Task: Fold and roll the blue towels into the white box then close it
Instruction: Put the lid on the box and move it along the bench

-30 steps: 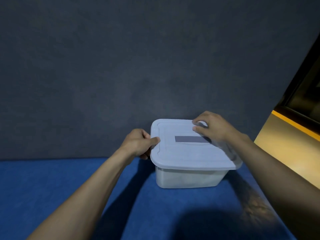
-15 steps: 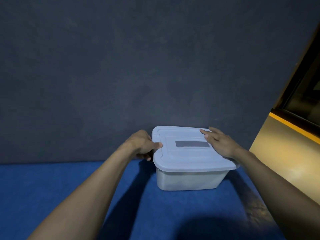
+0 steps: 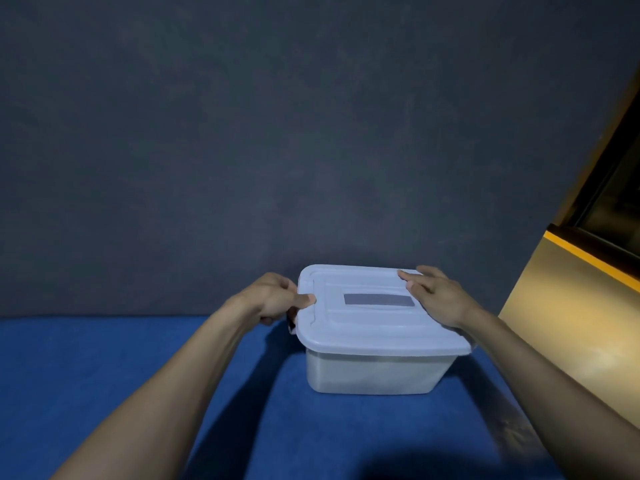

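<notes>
Left hand [image 3: 273,299] grips lid [image 3: 374,323]; right hand [image 3: 436,296] seemingly presses it.

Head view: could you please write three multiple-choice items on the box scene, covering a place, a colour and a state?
1. Where does the left hand hold the lid?
A. its left edge B. its near edge C. its centre

2. What colour is the patch on the lid?
A. red B. grey C. yellow

3. How does the right hand lie?
A. fist in the air B. flat on the lid C. inside the box

Key: 1 A, its thumb lies over that edge; 2 B, a grey rectangle; 3 B, its straight fingers rest on top.
</notes>
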A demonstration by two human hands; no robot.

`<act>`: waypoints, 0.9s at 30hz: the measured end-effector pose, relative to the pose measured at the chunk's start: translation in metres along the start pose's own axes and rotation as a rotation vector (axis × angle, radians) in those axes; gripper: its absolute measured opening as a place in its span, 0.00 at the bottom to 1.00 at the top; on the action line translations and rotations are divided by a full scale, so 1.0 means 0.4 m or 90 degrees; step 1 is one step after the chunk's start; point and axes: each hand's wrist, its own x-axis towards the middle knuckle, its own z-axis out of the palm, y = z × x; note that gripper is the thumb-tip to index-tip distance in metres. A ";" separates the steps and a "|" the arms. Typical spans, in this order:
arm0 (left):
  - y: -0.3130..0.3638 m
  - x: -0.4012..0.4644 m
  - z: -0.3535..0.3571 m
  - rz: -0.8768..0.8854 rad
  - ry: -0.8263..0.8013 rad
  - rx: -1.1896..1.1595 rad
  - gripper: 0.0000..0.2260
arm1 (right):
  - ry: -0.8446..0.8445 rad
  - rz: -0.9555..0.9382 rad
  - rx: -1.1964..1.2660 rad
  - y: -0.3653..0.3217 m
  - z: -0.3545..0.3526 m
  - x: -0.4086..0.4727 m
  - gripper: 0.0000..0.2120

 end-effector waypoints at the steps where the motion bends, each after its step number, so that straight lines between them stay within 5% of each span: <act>1: -0.017 -0.022 -0.018 0.002 0.006 0.006 0.11 | -0.003 -0.006 0.004 -0.025 0.012 -0.016 0.20; 13: -0.263 -0.317 -0.325 -0.060 0.095 0.049 0.12 | -0.033 -0.154 0.022 -0.417 0.199 -0.141 0.25; 23: -0.259 -0.312 -0.319 -0.072 0.116 0.076 0.12 | -0.007 0.067 0.173 -0.397 0.217 -0.110 0.16; 27: -0.253 -0.301 -0.336 -0.095 0.106 0.121 0.14 | -0.065 0.117 0.155 -0.414 0.214 -0.103 0.27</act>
